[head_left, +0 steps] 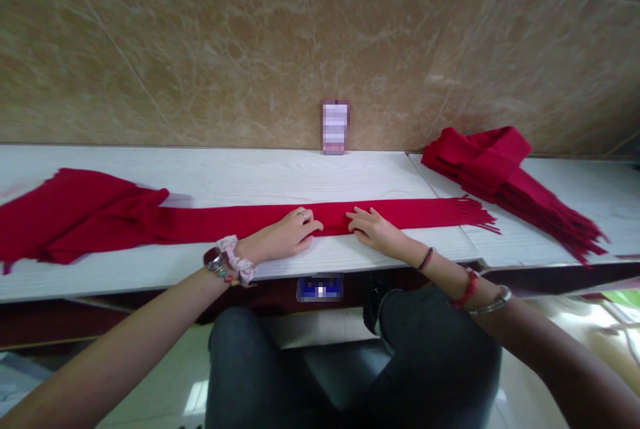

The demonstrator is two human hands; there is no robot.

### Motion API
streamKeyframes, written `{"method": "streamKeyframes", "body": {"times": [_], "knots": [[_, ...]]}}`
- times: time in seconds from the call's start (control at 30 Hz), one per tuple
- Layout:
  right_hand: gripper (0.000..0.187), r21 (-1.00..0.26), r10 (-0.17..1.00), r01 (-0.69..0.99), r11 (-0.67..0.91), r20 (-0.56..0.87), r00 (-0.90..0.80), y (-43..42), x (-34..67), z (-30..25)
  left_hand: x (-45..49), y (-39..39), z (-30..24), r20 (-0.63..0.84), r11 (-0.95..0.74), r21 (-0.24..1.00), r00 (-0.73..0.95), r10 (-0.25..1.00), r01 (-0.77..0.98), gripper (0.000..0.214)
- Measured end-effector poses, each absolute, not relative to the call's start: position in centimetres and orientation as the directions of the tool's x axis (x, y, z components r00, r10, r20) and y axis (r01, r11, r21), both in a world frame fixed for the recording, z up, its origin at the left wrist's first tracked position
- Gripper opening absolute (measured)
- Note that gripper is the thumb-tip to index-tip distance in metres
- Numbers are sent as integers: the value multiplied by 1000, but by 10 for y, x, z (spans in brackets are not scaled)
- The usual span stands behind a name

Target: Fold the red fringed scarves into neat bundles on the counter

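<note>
A long red scarf [210, 219] lies stretched across the white bench [280, 176], folded into a narrow band, with a fringed end at the right and a bunched end at the left. My left hand [290, 236] rests flat on its near edge, fingers stretched out, a ring on one finger. Just to the right, my right hand [373, 228] also lies flat on the band with fingers spread. The two hands sit close together near the scarf's middle.
A pile of folded red scarves [500, 172] with fringes lies at the right on a second white board. A small blurred card [335, 126] leans on the brown marble wall. My knees are below the bench edge.
</note>
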State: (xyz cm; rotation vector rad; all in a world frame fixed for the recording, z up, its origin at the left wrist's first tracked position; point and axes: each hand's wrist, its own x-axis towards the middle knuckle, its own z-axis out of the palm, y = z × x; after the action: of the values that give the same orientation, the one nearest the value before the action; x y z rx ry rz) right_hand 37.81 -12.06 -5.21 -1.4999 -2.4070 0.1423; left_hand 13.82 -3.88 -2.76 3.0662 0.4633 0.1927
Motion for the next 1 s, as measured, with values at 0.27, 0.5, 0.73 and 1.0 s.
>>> {"method": "streamKeyframes", "body": {"times": [0.27, 0.5, 0.73, 1.0], "knots": [[32, -235, 922, 917, 322, 300, -246, -113, 364, -46, 153, -31, -33, 261, -903, 50, 868, 423, 426, 38], [48, -17, 956, 963, 268, 132, -263, -107, 364, -49, 159, -28, -52, 97, -862, -17, 859, 502, 506, 47], [48, 74, 982, 988, 138, 118, -147, -126, 454, -61, 158, -27, -53, 105, -865, -37, 863, 495, 501, 50], [37, 136, 991, 987, -90, 115, 75, -163, 573, -73, 157, -27, -54, 104, -866, -9, 861, 497, 501, 50]]}}
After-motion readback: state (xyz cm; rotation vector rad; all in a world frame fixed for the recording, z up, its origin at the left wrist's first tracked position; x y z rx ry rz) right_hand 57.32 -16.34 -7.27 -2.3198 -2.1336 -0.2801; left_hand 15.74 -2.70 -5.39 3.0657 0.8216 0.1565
